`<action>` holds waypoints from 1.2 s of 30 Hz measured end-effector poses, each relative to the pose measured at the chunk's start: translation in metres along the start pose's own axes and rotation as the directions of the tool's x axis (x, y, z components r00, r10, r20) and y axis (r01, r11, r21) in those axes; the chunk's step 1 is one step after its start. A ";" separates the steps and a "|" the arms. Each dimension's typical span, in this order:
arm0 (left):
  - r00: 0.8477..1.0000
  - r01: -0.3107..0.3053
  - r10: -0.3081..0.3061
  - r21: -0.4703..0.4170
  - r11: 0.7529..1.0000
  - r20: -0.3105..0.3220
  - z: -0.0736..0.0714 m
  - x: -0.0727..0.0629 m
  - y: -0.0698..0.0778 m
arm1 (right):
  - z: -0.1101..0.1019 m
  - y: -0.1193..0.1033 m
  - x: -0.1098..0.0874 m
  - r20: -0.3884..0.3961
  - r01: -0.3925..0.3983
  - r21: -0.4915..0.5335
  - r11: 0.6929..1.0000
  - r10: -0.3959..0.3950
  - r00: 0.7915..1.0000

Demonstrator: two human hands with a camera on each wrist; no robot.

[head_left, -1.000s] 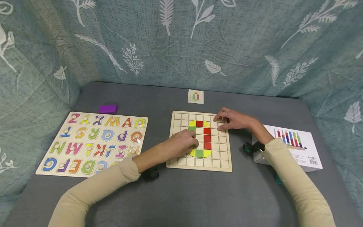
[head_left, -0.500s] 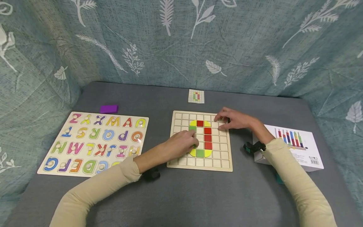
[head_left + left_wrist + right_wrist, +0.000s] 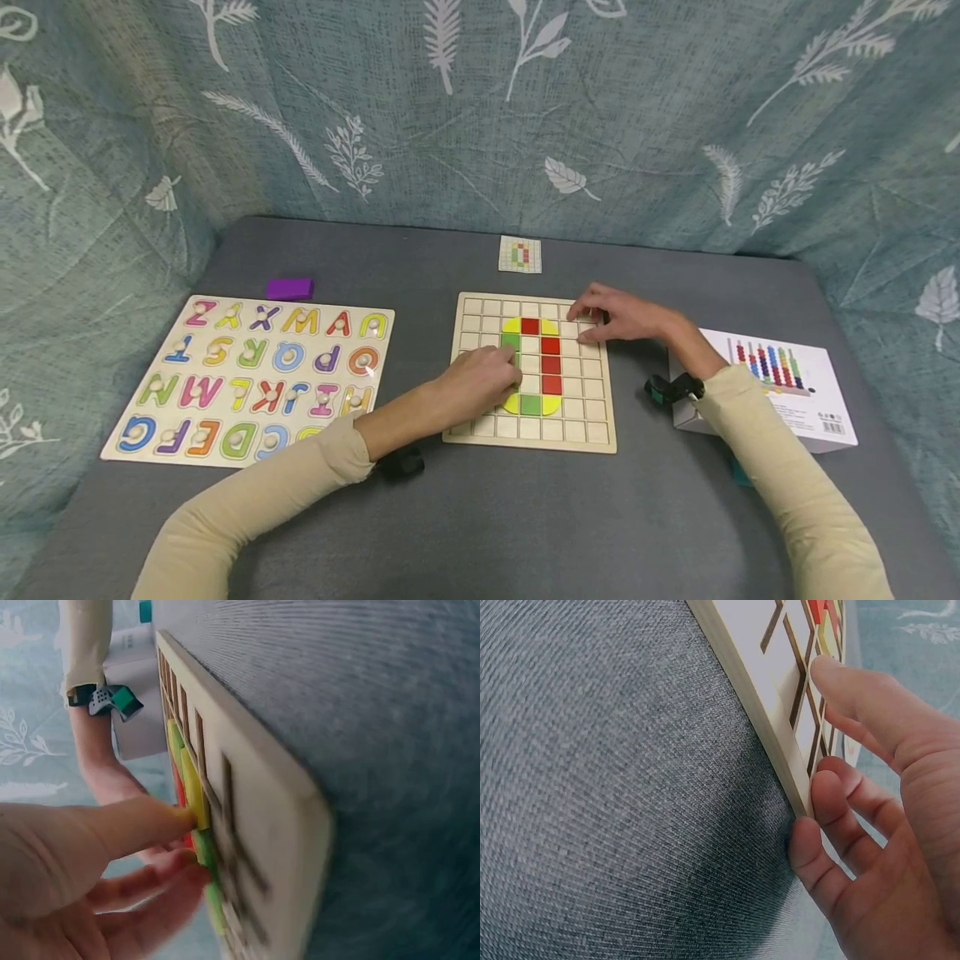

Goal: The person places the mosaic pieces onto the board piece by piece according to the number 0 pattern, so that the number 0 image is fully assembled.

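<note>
A wooden grid board (image 3: 585,410) lies mid-table, bearing a ring of red, green and yellow tiles. At the ring's left side, my left hand (image 3: 480,382) pinches a green square tile (image 3: 205,851) between thumb and fingertips, low on the board. Its thumb also lies against a yellow tile (image 3: 193,787). Part of the left column is hidden beneath this hand; another green tile (image 3: 511,342) shows above it. My right hand (image 3: 618,315) rests on the board's far right corner, thumb and fingers spread. In the right wrist view, its fingertips (image 3: 808,836) touch the board's edge.
A small pattern card (image 3: 520,254) lies behind the board. To the left are an alphabet puzzle board (image 3: 255,379) and a purple block (image 3: 289,289). A white box with an abacus picture (image 3: 813,392) stands under the right forearm. A patterned curtain (image 3: 465,125) closes the back.
The left hand has shifted slightly at the ring's left column; green that showed by its fingertips is now covered. The right hand stays at the board's corner.
</note>
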State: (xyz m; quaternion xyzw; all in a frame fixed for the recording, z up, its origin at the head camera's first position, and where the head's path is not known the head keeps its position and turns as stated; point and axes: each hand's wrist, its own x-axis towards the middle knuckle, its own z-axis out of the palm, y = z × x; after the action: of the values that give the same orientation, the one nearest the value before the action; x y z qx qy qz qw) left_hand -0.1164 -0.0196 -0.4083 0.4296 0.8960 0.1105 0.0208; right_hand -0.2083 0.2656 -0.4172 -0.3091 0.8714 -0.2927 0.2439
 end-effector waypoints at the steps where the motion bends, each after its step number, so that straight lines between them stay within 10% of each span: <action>1: 1.000 0.000 0.000 0.015 1.000 -0.001 -0.001 -0.001 0.000 | 0.000 0.000 0.000 -0.001 -0.003 -0.001 1.000 0.003 1.000; 10: 0.998 0.025 -0.023 -0.030 0.999 0.057 -0.004 -0.004 -0.003 | 0.002 0.004 0.001 -0.005 0.000 -0.014 1.000 0.000 1.000; 20: 0.999 0.048 -0.048 0.019 0.999 -0.016 -0.009 -0.009 -0.018 | 0.002 0.000 0.004 -0.051 0.067 -0.088 0.994 -0.072 0.996; 27: 0.996 0.086 -0.085 0.022 0.996 -0.031 -0.015 -0.012 -0.038 | 0.020 -0.036 0.001 -0.155 0.098 -0.413 0.905 -0.176 0.972; 36: 0.997 0.052 -0.051 0.009 0.999 -0.063 -0.022 -0.010 -0.048 | 0.032 -0.057 0.003 -0.229 0.097 -0.480 0.872 -0.232 0.945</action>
State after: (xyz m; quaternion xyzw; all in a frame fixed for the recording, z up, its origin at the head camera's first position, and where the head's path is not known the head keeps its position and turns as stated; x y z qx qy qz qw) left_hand -0.1499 -0.0604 -0.3974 0.4028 0.9075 0.1186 -0.0067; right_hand -0.1686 0.2155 -0.4024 -0.3875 0.9115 -0.1373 0.0119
